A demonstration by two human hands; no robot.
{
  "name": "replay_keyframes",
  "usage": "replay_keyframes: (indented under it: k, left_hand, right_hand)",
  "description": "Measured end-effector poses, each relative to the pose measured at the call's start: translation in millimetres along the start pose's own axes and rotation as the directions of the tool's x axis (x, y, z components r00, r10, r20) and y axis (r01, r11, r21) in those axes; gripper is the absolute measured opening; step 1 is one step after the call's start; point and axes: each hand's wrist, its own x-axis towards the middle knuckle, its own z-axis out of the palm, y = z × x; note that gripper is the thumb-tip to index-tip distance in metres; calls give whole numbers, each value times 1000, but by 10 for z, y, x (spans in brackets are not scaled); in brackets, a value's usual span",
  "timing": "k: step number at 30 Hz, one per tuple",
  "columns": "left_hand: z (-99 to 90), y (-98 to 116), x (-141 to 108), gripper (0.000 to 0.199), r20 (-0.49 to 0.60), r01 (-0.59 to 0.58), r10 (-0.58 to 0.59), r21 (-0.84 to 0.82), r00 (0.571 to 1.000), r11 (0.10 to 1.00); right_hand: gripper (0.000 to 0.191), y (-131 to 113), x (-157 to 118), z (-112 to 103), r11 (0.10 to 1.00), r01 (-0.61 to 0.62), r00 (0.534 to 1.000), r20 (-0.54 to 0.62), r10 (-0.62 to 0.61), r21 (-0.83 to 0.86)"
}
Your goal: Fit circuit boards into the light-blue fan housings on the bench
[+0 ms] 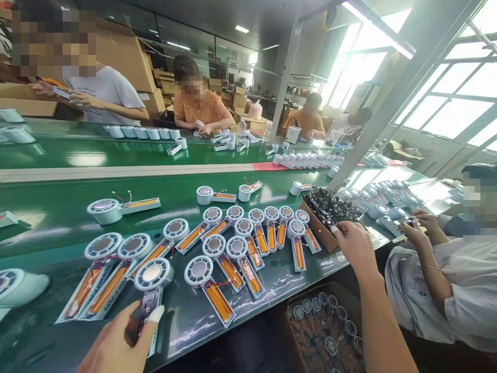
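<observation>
In the head view my left hand point(126, 336) grips the handle of a small white fan point(153, 274) at the lower left; a dark part shows along the handle between thumb and fingers, and the thumb has a white cover. My right hand point(355, 246) reaches over the near edge of a cardboard box point(320, 228) full of small black parts point(330, 204). Its thumb and forefinger are close together at the parts; what they hold, if anything, is too small to tell. Several open fans point(221, 305) with orange insides and loose wires lie left of the box.
More fans stand on the green belt point(174, 181). A crate of fan pieces point(328, 326) sits below the table edge. At the right a person point(446, 280) works close by; several people sit across the belt. A slanted metal post point(357, 124) rises behind the box.
</observation>
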Motion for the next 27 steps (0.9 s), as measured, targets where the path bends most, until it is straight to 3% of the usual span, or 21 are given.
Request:
replay_keyframes:
  k: [5,9,12,15,17,18,19,21,22,23,24,25,27]
  left_hand:
    - [-48,117,-52,42,11,32,-33,88,999,996]
    - [-123,99,-108,54,-13,15,-15,-31,1000,999]
    - [-215,130,-232,53,-128,-52,30,-170,991,984]
    - [-332,301,-406,37,-274,-163,93,-247,957,955]
    - [-377,463,-527,29,-317,-248,153,-286,936,926]
    - [-381,542,-583,29,-292,-287,193,-325,937,901]
    - [-370,613,-631,33,-228,-313,239,-380,944,871]
    - [-317,709,-698,42,-30,-294,325,-514,945,806]
    - [-283,731,-715,41,87,-239,346,-567,934,788]
    - [-250,734,-722,37,192,-165,339,-595,921,786]
    - [-223,720,-720,32,278,-85,307,-600,910,796]
    - [-204,694,-714,30,332,-7,250,-589,909,808]
    - [-188,622,-703,33,355,113,121,-572,927,813]
  right_hand:
    - [23,-104,200,154,990,118,992,44,-114,-79]
    - [28,-163,249,102,990,109,994,-22,-111,-89]
    - [30,-226,243,-14,995,51,990,-128,-61,-80]
    - [30,-486,49,-140,998,58,975,-217,-55,10]
    - [28,-803,-250,-206,959,195,970,-184,-158,205]
    - [27,-992,-441,-221,884,296,955,-103,-277,363]
    - [24,-1189,-645,-220,776,360,901,24,-434,518]
    - [18,-1562,-1036,-158,583,321,693,234,-682,747]
    - [18,-1719,-1197,-99,530,248,598,303,-742,811]
    - [20,-1848,-1325,-24,514,165,537,361,-763,841]
    - [21,-1948,-1418,62,522,99,507,408,-759,847]
    - [23,-2021,-1480,156,546,72,517,437,-736,835]
    - [27,-2104,-1538,345,611,133,604,425,-674,780]
